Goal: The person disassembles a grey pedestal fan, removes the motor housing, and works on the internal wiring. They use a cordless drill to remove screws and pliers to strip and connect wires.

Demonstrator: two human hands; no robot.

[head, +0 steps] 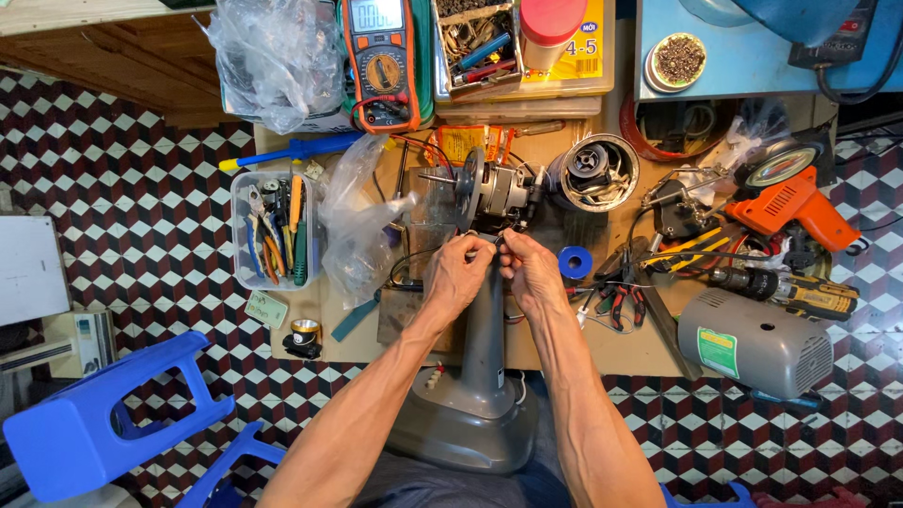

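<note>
Left hand (pixel 458 268): fingers curled, tips pinched on thin dark wires at the top of the grey plastic fan column (pixel 486 329). What lies between the fingertips is too small to tell apart. Right hand (pixel 530 270): likewise curled, fingertips pinched at the same spot, touching or nearly touching the left hand's tips.

The column lies along the low wooden workbench (pixel 602 348), its round grey base (pixel 467 428) towards the person, between the forearms. Just beyond the fingertips sits the bare silver fan motor with exposed shaft (pixel 494 193), joined to the column's far end.

Outward, right of the motor: an open round metal housing (pixel 594 171); near the right hand, a small blue tape roll (pixel 574 261) and red-handled pliers (pixel 621 301). Further right: an orange plastic heat gun (pixel 795 209) and a grey cylindrical motor with a green label (pixel 752 343).

Left of the motor: a crumpled clear plastic bag (pixel 357 226), then a clear tray of hand tools (pixel 273 230). Far edge: an orange-cased digital multimeter (pixel 381 61).

Floor: chequered tiles; a blue plastic stool (pixel 103 419) lies on its side, well apart.
</note>
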